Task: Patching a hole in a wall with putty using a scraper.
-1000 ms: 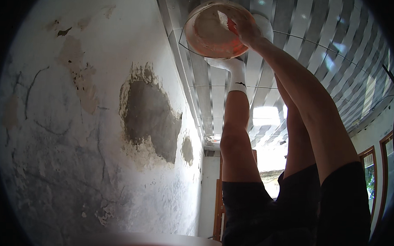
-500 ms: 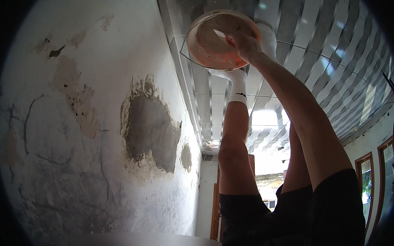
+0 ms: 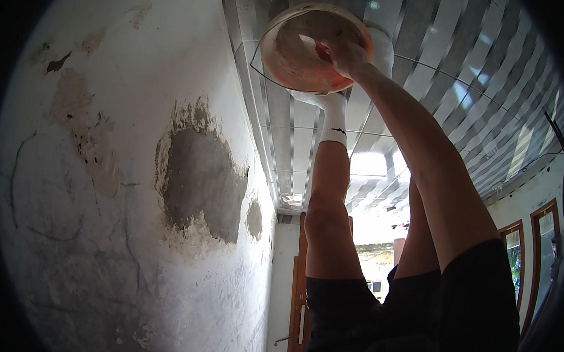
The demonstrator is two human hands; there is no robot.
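My right hand (image 3: 347,57) is inside a round bucket (image 3: 280,61) with a thin wire handle, its fingers closed on a scraper (image 3: 320,51) with a red handle and a pale blade. The bucket is pale and streaked with orange, with residue inside. My white-socked left foot (image 3: 332,116) shows below the bucket, and my other foot (image 3: 381,52) is partly behind its right side. My bare legs (image 3: 330,177) and black shorts lead down the picture. My left hand is not in view.
A peeling white wall (image 3: 81,231) with grey patches (image 3: 201,176) fills the left. The glossy striped tile floor (image 3: 434,88) spans the top. A wooden door (image 3: 299,282) and a bright opening (image 3: 372,257) lie at the bottom centre; wood-framed windows (image 3: 543,259) are at the right.
My right hand and the scraper have shifted slightly down and left within the bucket. The wall has drifted a little leftward in view. The bucket dipped lower in the picture, then rose slightly.
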